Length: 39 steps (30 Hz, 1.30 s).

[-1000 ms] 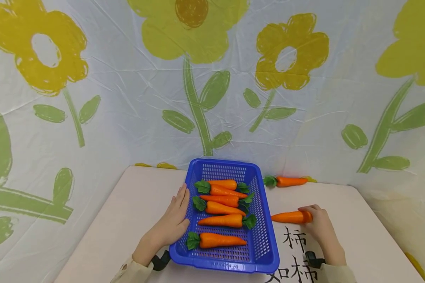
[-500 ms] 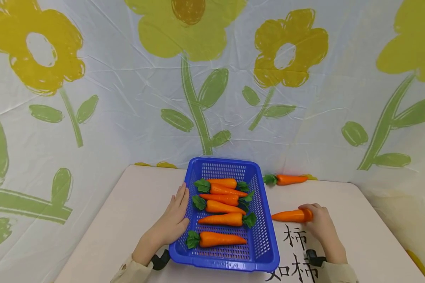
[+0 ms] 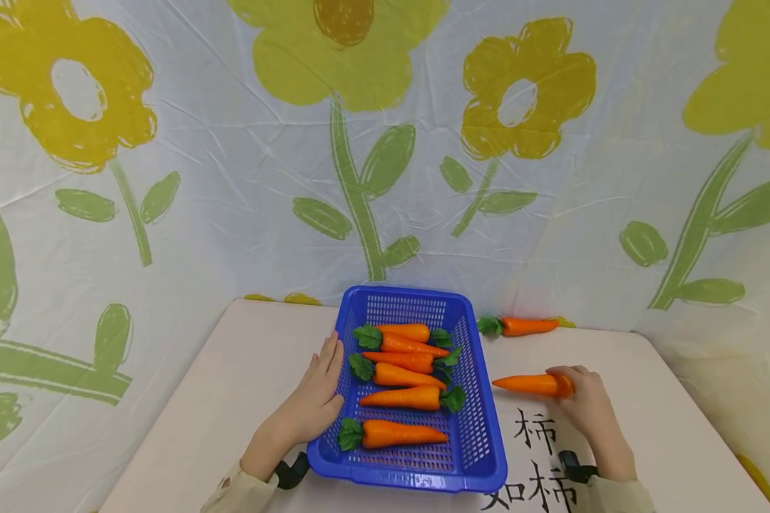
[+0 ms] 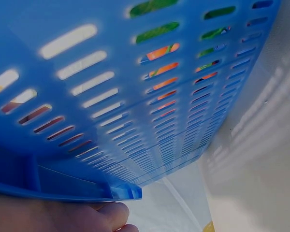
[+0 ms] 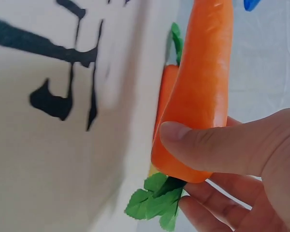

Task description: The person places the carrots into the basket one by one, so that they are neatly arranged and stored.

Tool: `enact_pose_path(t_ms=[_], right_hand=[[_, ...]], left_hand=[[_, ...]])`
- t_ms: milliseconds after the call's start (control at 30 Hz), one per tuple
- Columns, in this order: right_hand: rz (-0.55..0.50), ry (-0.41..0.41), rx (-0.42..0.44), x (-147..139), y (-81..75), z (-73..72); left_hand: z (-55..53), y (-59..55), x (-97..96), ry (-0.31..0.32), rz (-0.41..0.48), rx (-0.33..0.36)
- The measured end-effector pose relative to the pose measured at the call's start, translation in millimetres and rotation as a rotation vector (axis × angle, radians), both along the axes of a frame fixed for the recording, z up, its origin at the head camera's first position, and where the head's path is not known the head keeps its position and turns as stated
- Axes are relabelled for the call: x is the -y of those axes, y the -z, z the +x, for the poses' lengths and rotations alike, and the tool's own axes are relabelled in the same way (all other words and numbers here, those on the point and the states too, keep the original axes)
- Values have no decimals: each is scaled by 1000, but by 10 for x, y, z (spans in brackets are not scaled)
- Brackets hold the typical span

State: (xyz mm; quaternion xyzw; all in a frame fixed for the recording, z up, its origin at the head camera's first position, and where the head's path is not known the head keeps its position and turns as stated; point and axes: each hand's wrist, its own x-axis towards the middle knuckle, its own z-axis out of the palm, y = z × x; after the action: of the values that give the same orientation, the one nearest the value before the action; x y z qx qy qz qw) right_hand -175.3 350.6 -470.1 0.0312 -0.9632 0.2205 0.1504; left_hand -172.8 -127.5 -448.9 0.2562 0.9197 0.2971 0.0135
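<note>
My right hand (image 3: 585, 400) pinches an orange carrot (image 3: 531, 385) by its thick end, and the tip points left at the basket. In the right wrist view the thumb presses the side of this carrot (image 5: 203, 82), with its green leaves (image 5: 157, 200) below the fingers. The blue plastic basket (image 3: 488, 427) has several carrots lying crosswise in it, among them one (image 3: 401, 434) nearest the front. My left hand (image 3: 311, 399) rests along the basket's left rim, fingers straight. From the left wrist view, its fingertips (image 4: 113, 215) lie against the rim, beside the slotted wall (image 4: 135, 101).
Another carrot (image 3: 527, 326) with green leaves lies at the table's back edge, right of the basket. Black brush characters (image 3: 535, 431) mark the pale table (image 3: 231, 399). A white cloth with flowers (image 3: 269, 164) hangs close behind the table.
My right hand has shifted slightly right and away from me, carrying the carrot along and widening its gap from the basket. The left hand and basket stay in place.
</note>
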Motion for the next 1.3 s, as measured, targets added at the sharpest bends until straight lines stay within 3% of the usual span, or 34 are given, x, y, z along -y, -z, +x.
enact_pose_path(t_ms=[433, 933, 1100, 1300], right_hand=[[-54, 28, -174, 112, -196, 58], [-109, -36, -316, 384, -537, 164], [-100, -88, -363, 519, -697, 217], [-77, -231, -427, 662, -930, 222]], left_hand=[[-5, 8, 3, 5, 7, -11], [3, 3, -1, 5, 4, -19], [8, 8, -8, 5, 1, -38], [5, 17, -4, 3, 4, -45]])
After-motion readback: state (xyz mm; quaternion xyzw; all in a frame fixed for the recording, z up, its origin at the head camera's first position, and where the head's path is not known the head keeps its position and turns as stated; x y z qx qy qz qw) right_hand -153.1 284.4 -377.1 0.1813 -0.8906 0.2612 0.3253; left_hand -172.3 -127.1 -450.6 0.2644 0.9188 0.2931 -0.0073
